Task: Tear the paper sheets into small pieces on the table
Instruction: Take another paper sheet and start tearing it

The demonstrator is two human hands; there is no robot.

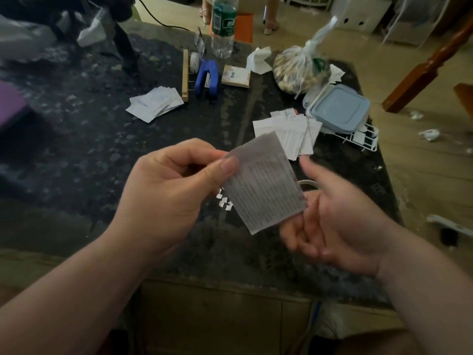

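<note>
Closest to you, above the near part of the dark table (pixel 102 149), your left hand (pixel 163 190) pinches the upper left corner of a printed paper sheet (pixel 266 185) between thumb and forefinger, holding it tilted in the air. Your right hand (pixel 337 221) is just beside the sheet's lower right edge, palm up, fingers loosely spread and gripping nothing (it is blurred, so contact with the paper is unclear). Beneath the sheet, a few small white pieces (pixel 224 199) lie on the table. Further out, a pile of sheets (pixel 286 134) sits on the right beside a blue-lidded box (pixel 339 107); another pile (pixel 154 102) lies on the left. Beyond them are a tied plastic bag (pixel 299 70) and a clear bottle (pixel 223 26).
</note>
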